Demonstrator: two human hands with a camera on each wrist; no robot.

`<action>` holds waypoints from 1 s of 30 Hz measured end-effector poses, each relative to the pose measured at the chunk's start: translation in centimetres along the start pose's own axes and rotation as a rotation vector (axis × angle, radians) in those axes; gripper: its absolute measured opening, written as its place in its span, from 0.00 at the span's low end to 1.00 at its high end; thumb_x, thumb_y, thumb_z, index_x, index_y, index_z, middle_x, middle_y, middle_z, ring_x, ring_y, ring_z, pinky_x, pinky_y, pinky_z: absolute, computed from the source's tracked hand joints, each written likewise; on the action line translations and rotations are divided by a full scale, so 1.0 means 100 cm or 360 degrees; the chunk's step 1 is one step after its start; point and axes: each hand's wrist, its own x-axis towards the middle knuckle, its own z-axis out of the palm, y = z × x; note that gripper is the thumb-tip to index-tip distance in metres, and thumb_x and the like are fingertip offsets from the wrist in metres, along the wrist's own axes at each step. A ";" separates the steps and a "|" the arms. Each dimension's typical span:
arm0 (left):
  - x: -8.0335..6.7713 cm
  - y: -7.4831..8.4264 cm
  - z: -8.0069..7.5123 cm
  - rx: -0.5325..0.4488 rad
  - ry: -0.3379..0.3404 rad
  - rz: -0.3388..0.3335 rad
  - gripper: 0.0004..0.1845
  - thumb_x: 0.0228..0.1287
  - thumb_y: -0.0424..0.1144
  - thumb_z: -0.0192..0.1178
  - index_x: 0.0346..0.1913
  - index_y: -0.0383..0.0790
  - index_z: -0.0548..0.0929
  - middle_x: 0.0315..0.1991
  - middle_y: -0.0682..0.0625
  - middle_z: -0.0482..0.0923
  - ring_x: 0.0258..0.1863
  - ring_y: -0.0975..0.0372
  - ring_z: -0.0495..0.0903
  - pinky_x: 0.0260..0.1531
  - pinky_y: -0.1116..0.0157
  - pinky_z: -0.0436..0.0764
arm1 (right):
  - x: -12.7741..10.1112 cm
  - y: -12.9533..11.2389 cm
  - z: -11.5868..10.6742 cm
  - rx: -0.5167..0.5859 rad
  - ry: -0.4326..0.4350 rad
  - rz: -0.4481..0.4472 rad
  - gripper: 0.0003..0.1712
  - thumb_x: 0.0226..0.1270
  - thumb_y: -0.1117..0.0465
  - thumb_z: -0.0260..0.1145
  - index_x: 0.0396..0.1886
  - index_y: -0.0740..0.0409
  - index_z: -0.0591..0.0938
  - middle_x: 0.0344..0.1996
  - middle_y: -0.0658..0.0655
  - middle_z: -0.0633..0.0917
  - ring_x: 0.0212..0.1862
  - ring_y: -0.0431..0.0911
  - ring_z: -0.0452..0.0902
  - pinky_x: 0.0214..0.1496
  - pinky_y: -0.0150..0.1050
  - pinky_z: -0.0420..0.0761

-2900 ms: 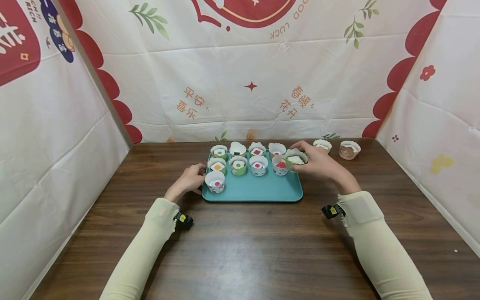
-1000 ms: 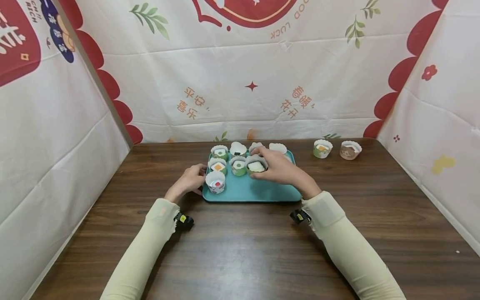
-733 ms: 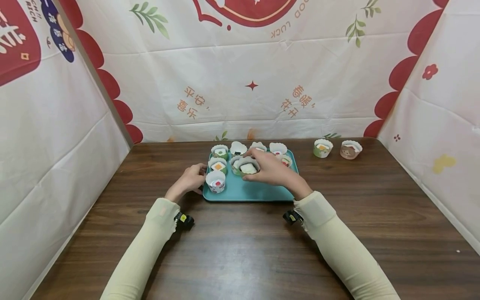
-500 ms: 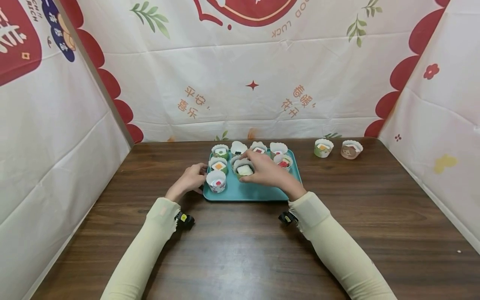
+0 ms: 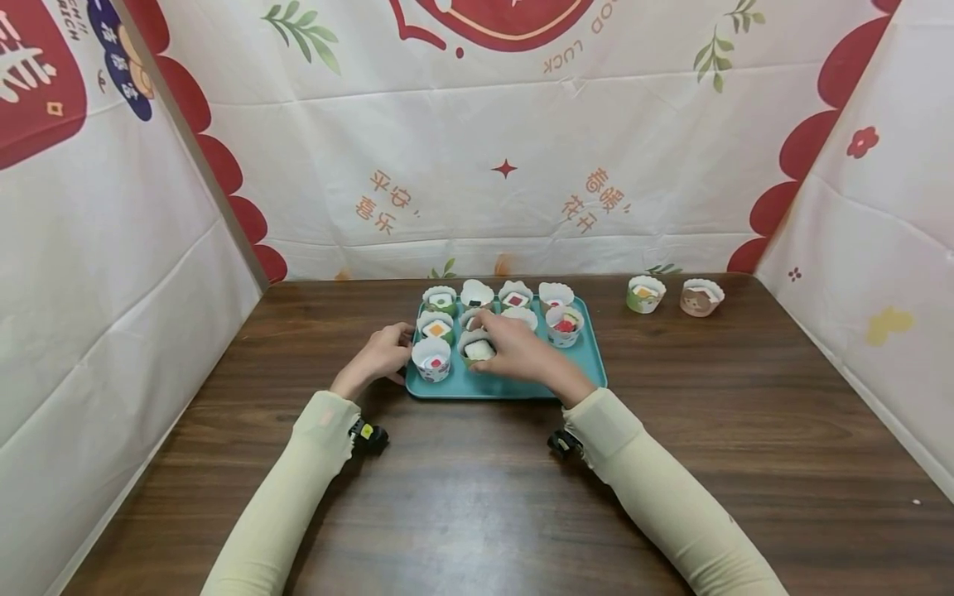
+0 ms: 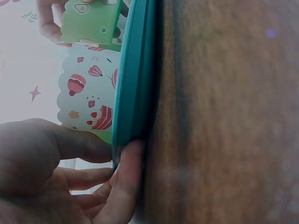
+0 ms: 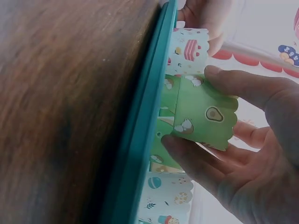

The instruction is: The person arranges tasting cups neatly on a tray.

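Observation:
My left hand (image 5: 382, 354) pinches the left rim of a teal tray (image 5: 514, 386). The left wrist view shows fingers both above and below that rim (image 6: 133, 84). My right hand (image 5: 514, 346) grips a green paper cup (image 5: 477, 351) with pale, whitish contents. Avocado prints mark this cup (image 7: 208, 114) in the right wrist view, where thumb and fingers hold its sides. It is at the tray's front row, right of a white patterned paper cup (image 5: 432, 361). Whether its base touches the tray, I cannot tell. Several filled paper cups stand in rows behind, partly hidden by my right hand.
A green paper cup (image 5: 644, 295) and a brown paper cup (image 5: 701, 298) stand on the wooden table (image 5: 477, 497) at the back right. A white printed cloth (image 5: 477, 124) hangs behind and along both sides. Bare tray surface shows at its front right.
My right hand has carried the green paper cup leftward from the tray's right end, then forward to the front row near the white patterned cup. My left hand stays at the tray's rim.

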 end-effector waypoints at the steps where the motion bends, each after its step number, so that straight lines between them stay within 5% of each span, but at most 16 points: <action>1: 0.000 0.000 0.000 -0.0003 0.0000 -0.0005 0.28 0.76 0.35 0.49 0.76 0.32 0.65 0.64 0.32 0.74 0.52 0.49 0.81 0.32 0.58 0.91 | 0.000 0.000 0.001 0.0001 0.0000 0.0001 0.32 0.61 0.54 0.79 0.62 0.56 0.75 0.59 0.60 0.83 0.59 0.54 0.80 0.62 0.52 0.82; 9: -0.002 0.000 -0.001 -0.0007 -0.0007 -0.0002 0.28 0.76 0.36 0.50 0.76 0.32 0.64 0.63 0.33 0.74 0.53 0.48 0.80 0.33 0.58 0.91 | 0.002 0.003 0.006 0.0015 -0.0019 0.0045 0.34 0.61 0.53 0.79 0.63 0.56 0.74 0.55 0.59 0.84 0.52 0.53 0.80 0.59 0.51 0.82; 16: -0.001 0.001 0.000 -0.0010 -0.0010 0.0003 0.28 0.77 0.36 0.49 0.76 0.32 0.64 0.64 0.32 0.73 0.53 0.48 0.80 0.32 0.58 0.91 | 0.004 0.005 0.012 0.0008 -0.0060 0.0106 0.46 0.61 0.55 0.79 0.75 0.51 0.65 0.63 0.61 0.81 0.57 0.54 0.80 0.63 0.54 0.82; 30: -0.002 0.001 0.000 0.0012 -0.0007 -0.0003 0.28 0.77 0.35 0.48 0.76 0.32 0.64 0.65 0.32 0.73 0.53 0.48 0.80 0.33 0.58 0.91 | 0.002 0.002 0.017 0.0036 -0.0018 0.0141 0.49 0.60 0.56 0.80 0.76 0.49 0.63 0.65 0.61 0.80 0.57 0.56 0.80 0.62 0.56 0.82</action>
